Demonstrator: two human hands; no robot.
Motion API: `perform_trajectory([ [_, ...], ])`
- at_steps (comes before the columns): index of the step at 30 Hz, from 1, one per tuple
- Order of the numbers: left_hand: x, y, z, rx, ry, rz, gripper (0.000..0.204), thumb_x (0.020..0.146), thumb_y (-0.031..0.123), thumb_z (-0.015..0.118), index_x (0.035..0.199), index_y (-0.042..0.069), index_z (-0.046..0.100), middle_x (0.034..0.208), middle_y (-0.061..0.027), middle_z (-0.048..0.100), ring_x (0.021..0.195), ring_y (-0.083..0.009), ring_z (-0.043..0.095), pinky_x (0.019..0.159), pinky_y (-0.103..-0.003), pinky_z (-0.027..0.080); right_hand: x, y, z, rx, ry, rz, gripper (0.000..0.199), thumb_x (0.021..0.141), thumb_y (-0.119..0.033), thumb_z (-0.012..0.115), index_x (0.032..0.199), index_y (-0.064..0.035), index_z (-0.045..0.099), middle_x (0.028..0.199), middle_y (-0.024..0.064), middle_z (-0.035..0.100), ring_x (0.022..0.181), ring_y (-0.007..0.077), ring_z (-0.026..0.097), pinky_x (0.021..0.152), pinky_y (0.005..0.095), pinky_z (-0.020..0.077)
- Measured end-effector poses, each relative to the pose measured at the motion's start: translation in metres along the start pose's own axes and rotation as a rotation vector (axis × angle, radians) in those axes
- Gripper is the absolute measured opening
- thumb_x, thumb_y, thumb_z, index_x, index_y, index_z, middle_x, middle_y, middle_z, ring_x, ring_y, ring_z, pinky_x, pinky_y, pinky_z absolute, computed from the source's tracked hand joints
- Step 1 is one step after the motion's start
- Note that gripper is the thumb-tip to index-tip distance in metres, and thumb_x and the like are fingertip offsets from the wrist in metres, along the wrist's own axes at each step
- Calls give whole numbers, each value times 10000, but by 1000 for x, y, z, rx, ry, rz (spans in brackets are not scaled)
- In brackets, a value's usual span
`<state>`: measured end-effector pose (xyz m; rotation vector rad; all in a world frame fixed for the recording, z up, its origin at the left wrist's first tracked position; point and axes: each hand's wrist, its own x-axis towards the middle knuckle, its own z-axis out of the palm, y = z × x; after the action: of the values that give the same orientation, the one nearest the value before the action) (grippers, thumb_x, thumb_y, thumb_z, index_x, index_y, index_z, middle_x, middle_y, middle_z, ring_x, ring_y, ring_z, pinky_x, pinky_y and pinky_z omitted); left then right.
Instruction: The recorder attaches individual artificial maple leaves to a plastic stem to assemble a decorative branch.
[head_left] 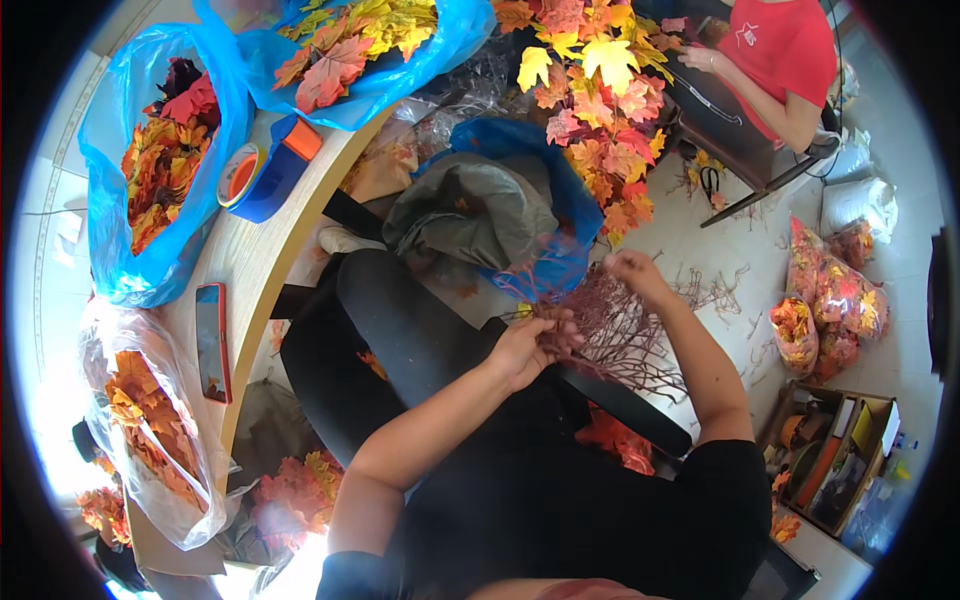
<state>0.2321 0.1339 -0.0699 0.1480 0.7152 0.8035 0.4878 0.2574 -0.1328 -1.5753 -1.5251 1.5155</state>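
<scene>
My left hand (532, 345) grips a bundle of bare reddish-brown plastic twigs (620, 330) lying over my lap. At the upper end of the same bundle, my right hand (633, 271) pinches a twig tip. Just above both hands stands a tall spray of orange, red and yellow artificial maple leaves (600, 90). Under the hands are my black-clad legs (400, 330), and behind the twigs sits a blue plastic bag (565, 215) holding a grey-green sack.
A wooden table (245, 260) on the left carries blue bags of leaves (150, 170), a clear bag of leaves (150, 430), a blue tape dispenser (270, 165) and a red phone (211, 340). A person in red (780, 60) sits far right. Bagged leaves (830, 300) and a cardboard box (835, 450) stand on the floor.
</scene>
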Motion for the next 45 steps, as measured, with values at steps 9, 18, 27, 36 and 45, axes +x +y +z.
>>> perform_trajectory([
  [9, -2, -4, 19, -49, 74, 22, 476, 986, 334, 428, 1280, -40, 431, 1276, -180, 504, 1206, -280, 484, 1020, -385, 389, -26, 115, -178, 346, 446, 145, 157, 900, -231, 595, 807, -108, 624, 708, -35, 559, 646, 64, 488, 591, 240, 385],
  [18, -3, 33, 61, 686, -156, 367, 536, 960, 333, 518, 1360, 7, 377, 1383, -146, 410, 1296, -214, 376, 1067, -353, 309, -81, -134, -79, 483, 69, -139, 171, 920, -228, 586, 997, -76, 568, 820, -23, 556, 725, 84, 532, 638, 262, 452],
  [27, -53, 56, 40, 209, -122, 580, 561, 954, 528, 354, 1189, 44, 513, 1142, -82, 570, 1050, -201, 543, 929, -380, 414, -53, -177, 55, 481, -197, -313, 144, 871, -102, 655, 978, -27, 593, 894, -26, 580, 838, 51, 524, 767, 212, 419],
  [36, -112, 49, 9, 246, 74, 659, 394, 1020, 342, 349, 1192, 24, 505, 927, -54, 593, 849, -135, 561, 823, -281, 456, -72, -184, 98, 400, -428, -127, 251, 959, -294, 537, 1075, -71, 525, 826, -37, 516, 678, 51, 475, 597, 219, 406],
  [45, -232, 47, -77, 288, 309, 755, 237, 988, 249, 454, 957, 52, 582, 813, -1, 577, 678, -85, 532, 571, -211, 421, -39, -204, 39, 574, -439, 141, 271, 908, -293, 599, 747, -173, 416, 544, -77, 326, 374, 35, 279, 337, 205, 177],
])
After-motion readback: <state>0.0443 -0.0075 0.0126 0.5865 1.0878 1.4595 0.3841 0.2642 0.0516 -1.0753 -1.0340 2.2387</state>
